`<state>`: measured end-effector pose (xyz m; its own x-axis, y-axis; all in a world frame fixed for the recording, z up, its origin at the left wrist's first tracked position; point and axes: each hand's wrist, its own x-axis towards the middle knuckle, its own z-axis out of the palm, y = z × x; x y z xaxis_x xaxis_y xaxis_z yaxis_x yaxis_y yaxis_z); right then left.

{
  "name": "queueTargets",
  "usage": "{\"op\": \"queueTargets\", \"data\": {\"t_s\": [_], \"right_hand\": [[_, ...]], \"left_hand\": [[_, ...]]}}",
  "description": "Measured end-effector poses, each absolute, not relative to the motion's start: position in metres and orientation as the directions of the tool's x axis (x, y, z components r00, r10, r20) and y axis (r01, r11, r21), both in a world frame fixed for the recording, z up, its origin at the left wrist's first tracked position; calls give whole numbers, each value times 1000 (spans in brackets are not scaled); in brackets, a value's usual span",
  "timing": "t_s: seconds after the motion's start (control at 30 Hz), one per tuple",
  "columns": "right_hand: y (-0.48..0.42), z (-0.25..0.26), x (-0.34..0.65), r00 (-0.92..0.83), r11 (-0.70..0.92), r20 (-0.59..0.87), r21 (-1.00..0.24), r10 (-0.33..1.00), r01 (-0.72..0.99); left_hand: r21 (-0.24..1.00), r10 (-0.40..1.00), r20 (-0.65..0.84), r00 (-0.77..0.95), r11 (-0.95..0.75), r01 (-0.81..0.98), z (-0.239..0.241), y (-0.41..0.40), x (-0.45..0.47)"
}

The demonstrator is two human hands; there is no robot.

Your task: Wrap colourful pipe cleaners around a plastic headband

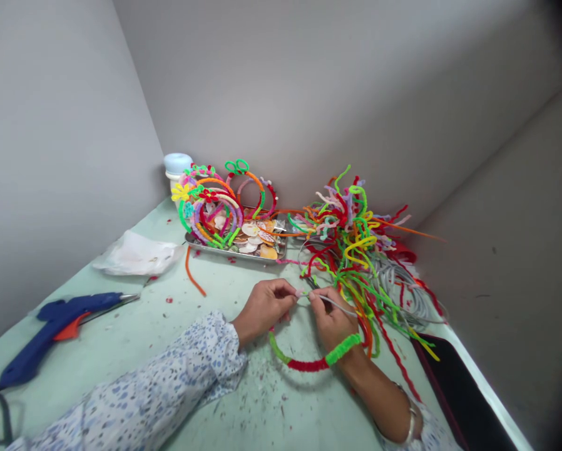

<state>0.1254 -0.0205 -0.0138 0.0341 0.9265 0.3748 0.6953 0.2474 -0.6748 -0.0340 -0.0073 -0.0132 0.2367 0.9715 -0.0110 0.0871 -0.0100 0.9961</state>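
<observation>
My left hand (265, 307) and my right hand (330, 316) meet over the pale green table (243, 401), both pinching a headband (309, 362) wrapped in green and red pipe cleaner. The band curves down under my right wrist. Its bare grey end sits between my fingertips, with a thin grey strand running right from it. A tangled heap of pipe cleaners (353, 235) in many colours lies just beyond my right hand.
A metal tray (236, 252) holds finished colourful headbands (213, 207) and paper shapes. A blue glue gun (58, 322) lies at left, near a plastic bag (135, 254). Grey bare headbands (403, 288) lie right. A loose orange pipe cleaner (193, 275) and a white jar (178, 166) are there too.
</observation>
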Motion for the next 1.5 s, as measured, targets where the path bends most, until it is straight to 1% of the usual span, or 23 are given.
{"op": "queueTargets", "data": {"t_s": [0.17,0.37,0.6,0.7,0.87,1.2,1.33,1.5], "right_hand": [[-21,-15,125,19,270,389,-673,921,688],[-20,-16,126,19,261,370,-689,929,676],[-21,-14,127,4,285,366,-731,930,620],[-22,-13,126,-5,297,375,-728,927,618],[-23,-12,125,-12,315,397,-707,918,633],[-24,-12,126,-33,325,406,-676,913,662],[-23,-12,126,-32,310,393,-669,919,675],[-23,-14,126,-34,286,361,-676,932,679]], "left_hand": [[995,970,-9,244,-16,101,-10,-9,-34],[995,969,-1,247,-24,102,-10,-9,-34],[999,962,-47,268,51,-9,-6,-7,-34],[997,957,-66,282,77,-30,-5,-6,-35],[998,947,-68,315,69,7,-6,-5,-36],[998,934,-67,351,67,12,-5,-5,-36],[999,931,-51,362,46,22,-6,-6,-36],[995,934,-68,352,39,90,-8,-6,-35]]}}
